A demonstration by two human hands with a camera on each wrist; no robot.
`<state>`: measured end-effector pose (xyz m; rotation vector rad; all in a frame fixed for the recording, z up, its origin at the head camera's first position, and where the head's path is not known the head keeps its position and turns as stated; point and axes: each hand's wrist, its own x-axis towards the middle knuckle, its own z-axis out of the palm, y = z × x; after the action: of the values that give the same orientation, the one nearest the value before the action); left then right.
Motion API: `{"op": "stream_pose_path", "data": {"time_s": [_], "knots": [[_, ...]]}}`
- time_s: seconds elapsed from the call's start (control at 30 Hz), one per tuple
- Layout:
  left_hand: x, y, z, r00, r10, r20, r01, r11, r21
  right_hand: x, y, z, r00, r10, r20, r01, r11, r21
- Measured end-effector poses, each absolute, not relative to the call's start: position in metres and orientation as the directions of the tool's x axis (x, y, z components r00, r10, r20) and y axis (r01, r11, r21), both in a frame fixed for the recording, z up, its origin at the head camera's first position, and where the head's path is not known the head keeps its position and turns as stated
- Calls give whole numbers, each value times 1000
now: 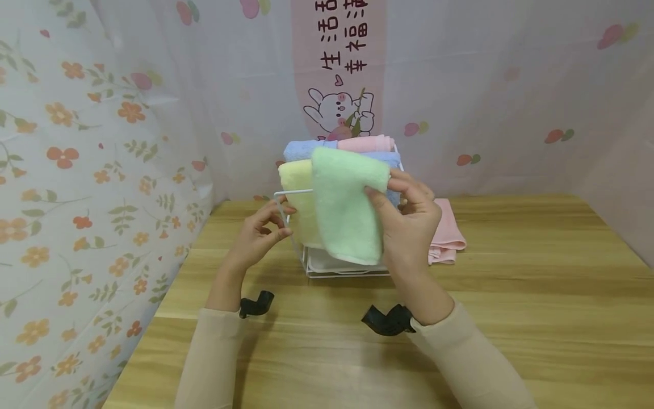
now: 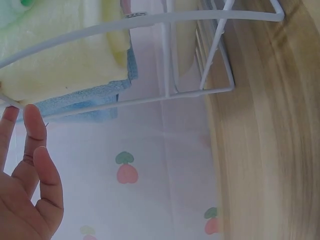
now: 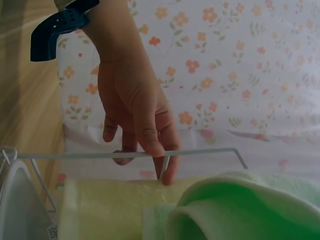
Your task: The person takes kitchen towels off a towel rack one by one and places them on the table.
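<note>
The right hand (image 1: 413, 227) pinches the green towel (image 1: 344, 207), long side upright, before the white rack (image 1: 293, 192); whether the left hand (image 1: 257, 238) grips the rack's left edge, I can't tell.

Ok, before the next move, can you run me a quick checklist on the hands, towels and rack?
1. Green towel pinched by the right hand: ok, thumb in front.
2. Left hand gripping the wire rack firmly: cannot tell; its fingers are at the left side.
3. Yellow towel inside the rack: ok.
4. Space for the green towel: cannot tell; the towel itself blocks the head view.
5. Pink cloth inside the rack: not ok; it lies on the table to the right.
</note>
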<state>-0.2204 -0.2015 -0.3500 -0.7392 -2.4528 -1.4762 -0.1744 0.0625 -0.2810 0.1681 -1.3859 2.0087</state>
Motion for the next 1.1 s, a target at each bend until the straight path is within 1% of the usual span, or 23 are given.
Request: {"op": "stream_pose_path", "data": {"time_s": [0.2, 0.37, 0.43, 0.57, 0.83, 0.93, 1.1], "knots": [[-219, -201, -347, -855, 323, 405, 509, 376, 775, -178, 69, -282, -728, 437, 529, -664, -255, -703], [-219, -200, -347, -854, 325, 405, 510, 374, 775, -181, 72, -279, -683, 432, 589, -730, -382, -566], [-220, -200, -347, -856, 326, 402, 507, 375, 776, -182, 74, -277, -664, 435, 608, -747, -411, -522], [-220, -200, -346, -860, 324, 394, 499, 375, 781, -183, 79, -276, -633, 443, 635, -773, -400, -492], [-219, -199, -344, -870, 316, 379, 483, 389, 784, -183, 93, -270, -534, 478, 698, -844, -343, -411], [-219, -199, -345, -874, 312, 372, 475, 394, 786, -182, 95, -270, -517, 481, 708, -854, -347, -388], [-220, -199, -346, -874, 313, 371, 476, 400, 783, -182, 97, -272, -509, 502, 699, -857, -371, -358]]}}
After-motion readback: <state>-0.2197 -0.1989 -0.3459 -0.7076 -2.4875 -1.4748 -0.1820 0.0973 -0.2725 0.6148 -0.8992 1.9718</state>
